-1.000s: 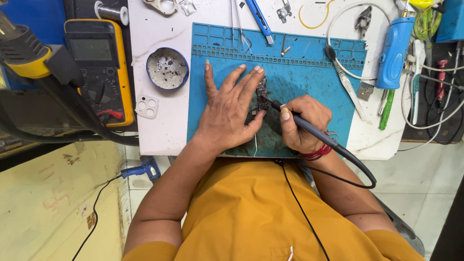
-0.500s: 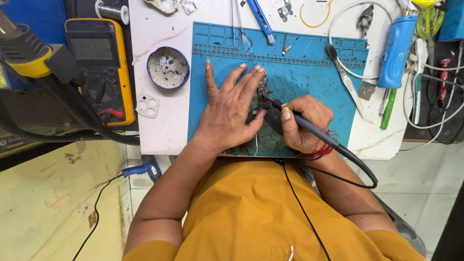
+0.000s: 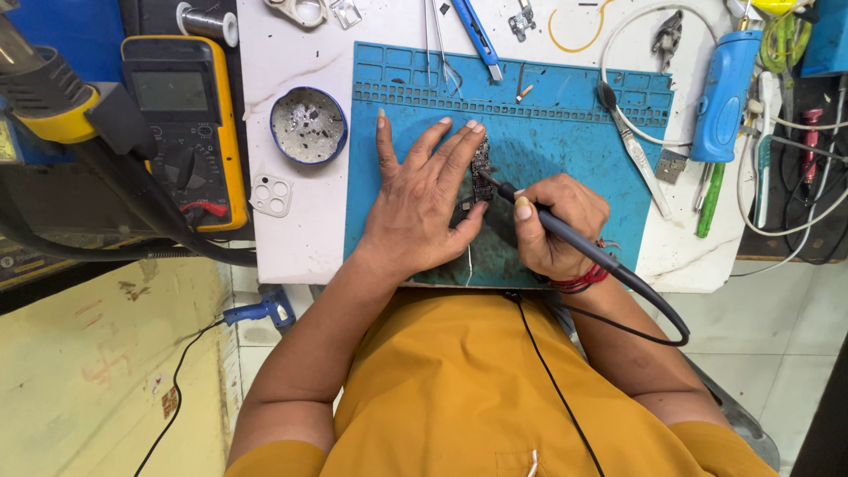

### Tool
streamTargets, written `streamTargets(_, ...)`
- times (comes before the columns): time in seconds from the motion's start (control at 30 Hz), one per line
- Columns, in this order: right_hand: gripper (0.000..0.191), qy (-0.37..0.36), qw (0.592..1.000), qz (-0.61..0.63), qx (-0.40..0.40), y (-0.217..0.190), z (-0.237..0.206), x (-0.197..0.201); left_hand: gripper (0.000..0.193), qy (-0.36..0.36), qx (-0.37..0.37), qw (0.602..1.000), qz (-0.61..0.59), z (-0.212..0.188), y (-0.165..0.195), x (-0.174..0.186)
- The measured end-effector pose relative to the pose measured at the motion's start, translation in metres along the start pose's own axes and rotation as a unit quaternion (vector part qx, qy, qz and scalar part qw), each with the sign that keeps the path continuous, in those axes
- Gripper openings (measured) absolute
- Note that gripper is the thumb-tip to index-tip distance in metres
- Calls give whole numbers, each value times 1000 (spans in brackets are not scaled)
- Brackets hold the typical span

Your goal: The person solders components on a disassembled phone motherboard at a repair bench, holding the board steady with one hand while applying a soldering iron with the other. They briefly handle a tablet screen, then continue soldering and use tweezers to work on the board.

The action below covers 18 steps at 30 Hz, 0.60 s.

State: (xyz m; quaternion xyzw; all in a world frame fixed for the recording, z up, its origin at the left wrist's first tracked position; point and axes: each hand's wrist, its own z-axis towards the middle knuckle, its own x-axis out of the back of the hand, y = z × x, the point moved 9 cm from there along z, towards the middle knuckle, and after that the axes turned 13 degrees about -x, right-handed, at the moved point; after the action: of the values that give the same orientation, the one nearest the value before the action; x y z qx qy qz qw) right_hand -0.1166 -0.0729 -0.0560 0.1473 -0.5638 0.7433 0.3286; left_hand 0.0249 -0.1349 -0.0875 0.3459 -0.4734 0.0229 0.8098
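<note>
My left hand [image 3: 424, 208] lies flat with fingers spread on the blue work mat [image 3: 565, 141], its fingertips pressing the edge of a small dark circuit board [image 3: 481, 168]. My right hand [image 3: 552, 225] grips a dark soldering iron [image 3: 565, 234] like a pen. The iron's tip touches the lower part of the board, just beside my left ring finger. The iron's black cable loops off to the right and back toward my body. A red band sits on my right wrist.
A round tin [image 3: 307, 125] with solder bits sits left of the mat. A yellow multimeter [image 3: 185, 124] and a hot-air handle [image 3: 53, 97] lie at the left. Tweezers [image 3: 442, 44], a blue knife [image 3: 477, 35], a blue device [image 3: 724, 97] and cables crowd the back and right.
Both hands stay in nearly the same place on the board. The iron tip has shifted only slightly.
</note>
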Motion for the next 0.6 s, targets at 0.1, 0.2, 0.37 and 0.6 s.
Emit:
streamTargets(0.1,12,-3,1000,8,5,-1,-1,1,85,-3,1,1000,-1,0,0,0)
streamTargets(0.2,11,-1,1000,8,5,-1,-1,1,85,-3,1,1000,0,0,0,0)
streamTargets(0.37,11,2,1000,9,4,-1,-1,1,84,-2,0,1000,3,0,1,0)
streamTargets(0.6,11,4,1000,8,5,-1,0,1,85,-2,0,1000,8,0,1,-1)
